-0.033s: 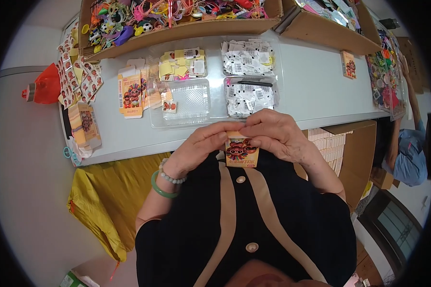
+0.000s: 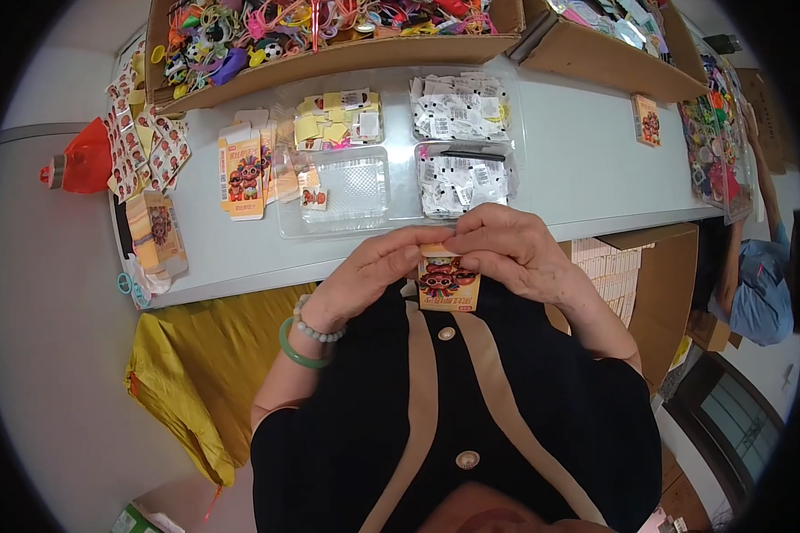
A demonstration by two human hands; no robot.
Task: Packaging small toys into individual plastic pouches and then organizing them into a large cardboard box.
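A small orange cardboard box with cartoon figures on its front is held upright against my dark top, just off the table's near edge. My left hand grips its upper left side, with thumb and fingers at the top. My right hand closes over the upper right corner, its thumb on the front face. Fingers of both hands meet at the box's top end and hide it. On my left wrist are a bead bracelet and a green bangle.
Past my hands lies a clear divided tray with white packets and yellow slips. Flat orange boxes lie left of it. A carton of small toys stands behind. At far right is another person's blue sleeve.
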